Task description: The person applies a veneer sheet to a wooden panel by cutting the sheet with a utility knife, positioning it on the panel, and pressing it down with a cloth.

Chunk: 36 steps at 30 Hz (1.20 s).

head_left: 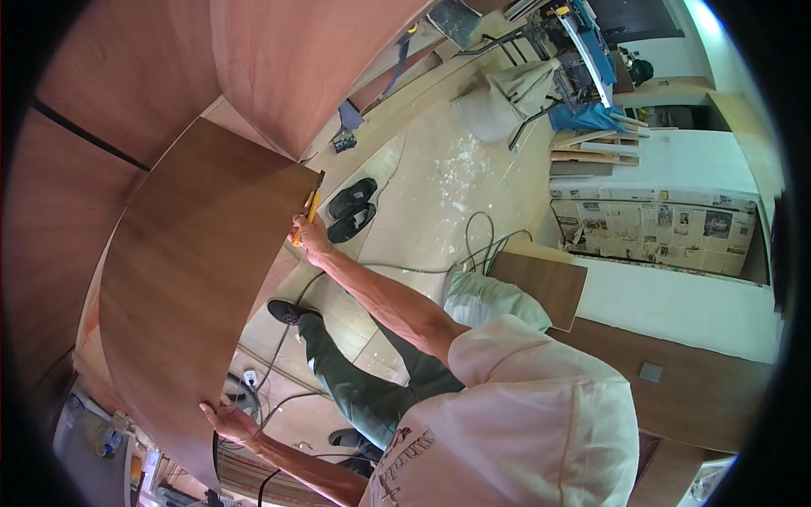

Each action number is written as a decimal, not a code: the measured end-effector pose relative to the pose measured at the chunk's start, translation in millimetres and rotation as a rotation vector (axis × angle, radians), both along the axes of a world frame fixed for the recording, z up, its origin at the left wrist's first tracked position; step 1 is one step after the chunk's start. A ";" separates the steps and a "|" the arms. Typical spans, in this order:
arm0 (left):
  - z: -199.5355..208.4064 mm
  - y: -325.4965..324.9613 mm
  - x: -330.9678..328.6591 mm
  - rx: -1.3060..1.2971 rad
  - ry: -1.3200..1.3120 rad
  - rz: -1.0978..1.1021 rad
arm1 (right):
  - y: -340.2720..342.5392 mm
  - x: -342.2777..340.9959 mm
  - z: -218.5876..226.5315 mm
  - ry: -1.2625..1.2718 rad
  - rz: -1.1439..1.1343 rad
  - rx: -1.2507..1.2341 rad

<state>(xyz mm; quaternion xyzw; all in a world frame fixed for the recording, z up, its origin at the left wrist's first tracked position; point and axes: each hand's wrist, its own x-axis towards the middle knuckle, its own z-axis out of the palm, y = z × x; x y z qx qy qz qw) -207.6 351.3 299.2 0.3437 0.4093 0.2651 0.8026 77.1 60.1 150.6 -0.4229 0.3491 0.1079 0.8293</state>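
Brown wooden panel: a large, smooth sheet (194, 253) fills the left half of the view, in front of the person, its outline curved by the fisheye lens.
Orange hand tool: a slim piece (312, 208) lies along the panel's upper right edge, near the corner; its exact kind is unclear.
Right hand: the person's right hand (312, 241) has its fingers closed around the tool, beside that edge.
Left hand: the person's left hand (230, 422) touches the lower part of the same edge, fingers partly extended; whether it pinches the panel, I cannot tell.
Cabinetwork: reddish-brown wood surfaces (283, 68) rise behind the panel, along the upper left.
Person: a pale shirt (524, 414) and dark green trousers (355, 363), seen from above.
Floor: pale boards (422, 160) with white dusty patches; a pair of black shoes (352, 209) sits near the right hand, and a dark cable (405, 269) winds past the legs.
Beside the person: a pale, bulging sack (490, 297) touches a brown board (545, 283).
Far side, upper right: a workbench machine (583, 55) stands near stacked timber (596, 156) and a newspaper-covered surface (650, 224).
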 end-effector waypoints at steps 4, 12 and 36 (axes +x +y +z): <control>24.4 -23.5 7.4 0.029 -0.004 0.017 | -8.4 2.4 8.0 -0.016 -0.019 0.007; 84.3 -26.6 22.6 0.105 0.167 -0.013 | -15.1 -1.2 19.0 -0.008 0.072 0.060; 274.0 -150.6 96.3 0.260 0.144 0.048 | -79.3 4.5 137.5 0.232 0.125 0.507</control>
